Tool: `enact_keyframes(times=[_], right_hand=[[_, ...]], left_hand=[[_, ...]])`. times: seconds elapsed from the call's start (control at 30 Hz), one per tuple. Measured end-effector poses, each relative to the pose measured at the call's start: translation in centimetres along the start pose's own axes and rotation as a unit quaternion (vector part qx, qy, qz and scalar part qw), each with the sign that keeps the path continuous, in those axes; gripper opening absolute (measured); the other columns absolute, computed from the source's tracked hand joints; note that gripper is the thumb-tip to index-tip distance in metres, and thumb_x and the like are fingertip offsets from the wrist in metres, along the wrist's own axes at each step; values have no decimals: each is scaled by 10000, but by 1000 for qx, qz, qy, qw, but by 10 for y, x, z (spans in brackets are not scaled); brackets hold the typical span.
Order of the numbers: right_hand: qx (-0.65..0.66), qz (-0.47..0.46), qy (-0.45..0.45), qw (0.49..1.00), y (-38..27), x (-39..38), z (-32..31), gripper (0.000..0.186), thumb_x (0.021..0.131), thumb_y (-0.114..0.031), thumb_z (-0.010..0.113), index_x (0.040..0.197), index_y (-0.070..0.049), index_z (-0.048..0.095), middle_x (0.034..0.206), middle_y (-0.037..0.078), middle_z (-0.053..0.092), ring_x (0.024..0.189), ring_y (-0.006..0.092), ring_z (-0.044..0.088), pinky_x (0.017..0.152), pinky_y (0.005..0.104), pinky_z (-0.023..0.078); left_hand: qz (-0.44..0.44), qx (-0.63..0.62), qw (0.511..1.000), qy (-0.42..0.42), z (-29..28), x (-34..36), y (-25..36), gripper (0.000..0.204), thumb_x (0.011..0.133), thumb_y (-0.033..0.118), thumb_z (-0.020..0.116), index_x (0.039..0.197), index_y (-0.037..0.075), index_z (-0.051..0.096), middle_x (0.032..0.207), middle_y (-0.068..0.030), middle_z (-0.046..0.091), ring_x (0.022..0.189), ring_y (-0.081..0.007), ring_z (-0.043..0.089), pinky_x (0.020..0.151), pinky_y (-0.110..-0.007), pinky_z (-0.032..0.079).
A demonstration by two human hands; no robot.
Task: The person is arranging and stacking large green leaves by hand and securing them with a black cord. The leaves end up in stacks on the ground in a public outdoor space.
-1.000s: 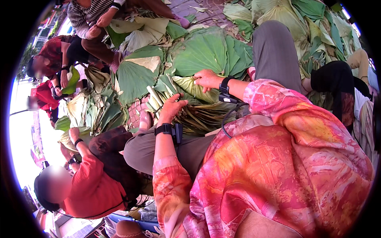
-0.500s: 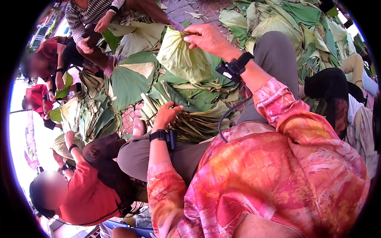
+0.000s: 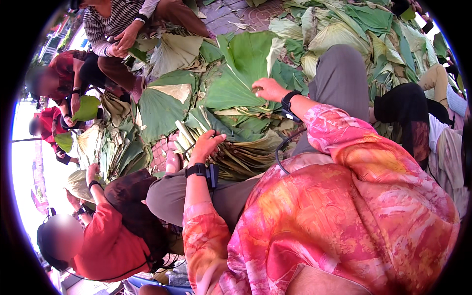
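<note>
My left hand [image 3: 209, 145], fingers apart, rests at a bundle of folded, layered leaves [image 3: 248, 152] with pale cut stems [image 3: 184, 135] at its left, just in front of my crossed legs. My right hand [image 3: 265, 89], fingers loosely curved and apart, is over a large bright-green leaf [image 3: 228, 88]. An upright, pale-edged part of a leaf [image 3: 250, 51] rises beyond that hand. A duller green leaf with a beige patch [image 3: 162, 108] lies to the left.
Co-workers sit at the left: one in red [image 3: 115, 241], one in stripes [image 3: 101, 29], others behind [image 3: 54, 73]. Leaf heaps [image 3: 115, 142] lie among them and at upper right [image 3: 344, 39]. Another person's dark-clad leg [image 3: 403, 113] is beside my right knee. Brick paving [image 3: 236, 14] shows between.
My right hand rose with a pale gathered leaf, then came down and let it go; a spread green leaf now shows there. My left hand sits slightly lower in the picture than at first.
</note>
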State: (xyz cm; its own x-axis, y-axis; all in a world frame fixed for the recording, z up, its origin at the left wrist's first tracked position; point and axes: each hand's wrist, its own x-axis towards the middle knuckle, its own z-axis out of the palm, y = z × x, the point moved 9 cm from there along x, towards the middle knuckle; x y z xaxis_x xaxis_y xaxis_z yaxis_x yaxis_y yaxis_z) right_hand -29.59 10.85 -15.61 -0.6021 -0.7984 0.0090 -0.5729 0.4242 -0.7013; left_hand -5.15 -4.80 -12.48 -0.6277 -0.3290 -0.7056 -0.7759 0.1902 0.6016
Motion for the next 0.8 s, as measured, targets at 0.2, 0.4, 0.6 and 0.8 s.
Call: enact_keyframes(times=[0.2,0.4,0.6,0.8], right_hand=[[-35,49,-274,960,-16,-25,71,476,677,-218,746,1109,-69,611,1005,149,654,921,261,635,753,354,514],[291,29,-351,890,-117,-44,119,595,729,-304,751,1214,-33,538,1022,78,661,870,154,620,676,290,519],[368,105,-342,859,-100,-46,133,447,808,-282,675,1193,-84,565,996,68,622,877,194,608,677,334,552],[424,201,-316,824,-91,-52,129,366,878,-199,565,1221,-72,542,935,68,582,834,165,597,688,334,558]], left_hand=[[-19,3,1000,23,-3,-2,-10,603,770,360,706,1214,-13,541,694,-57,590,530,-111,512,447,-244,374],[16,20,1000,9,0,2,-9,506,852,421,590,1205,60,555,618,-46,558,474,-112,493,441,-243,355],[21,8,999,33,-3,2,0,522,880,393,570,1304,106,464,606,-20,555,453,-99,484,419,-241,331],[65,68,994,61,-7,7,0,652,772,374,704,1297,51,493,895,-159,648,785,-218,620,675,-322,483]])
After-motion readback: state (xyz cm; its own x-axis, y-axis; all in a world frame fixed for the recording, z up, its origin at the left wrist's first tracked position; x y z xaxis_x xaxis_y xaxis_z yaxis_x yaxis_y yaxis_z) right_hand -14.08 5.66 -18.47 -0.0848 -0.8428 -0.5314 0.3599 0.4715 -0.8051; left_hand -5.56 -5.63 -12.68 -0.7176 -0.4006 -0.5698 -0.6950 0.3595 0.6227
